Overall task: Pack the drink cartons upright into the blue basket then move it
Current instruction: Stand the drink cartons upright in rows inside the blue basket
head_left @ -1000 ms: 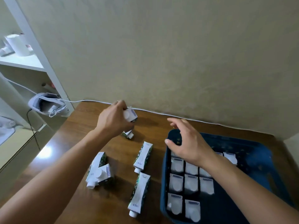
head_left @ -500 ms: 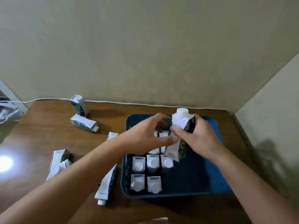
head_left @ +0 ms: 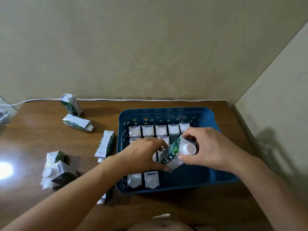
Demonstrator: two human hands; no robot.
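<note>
Blue basket [head_left: 206,114] sits at the table's [head_left: 41,135] back right corner, upright cartons filling its left and far rows. Right hand [head_left: 211,147] grips a tilted carton [head_left: 175,152] by its cap end, over the basket's middle; left hand [head_left: 143,154] curls fingers against its lower end. Risk: seated tilted, it jams against or topples neighbours. Loose cartons [head_left: 76,123] lie along the table's left side.
</note>
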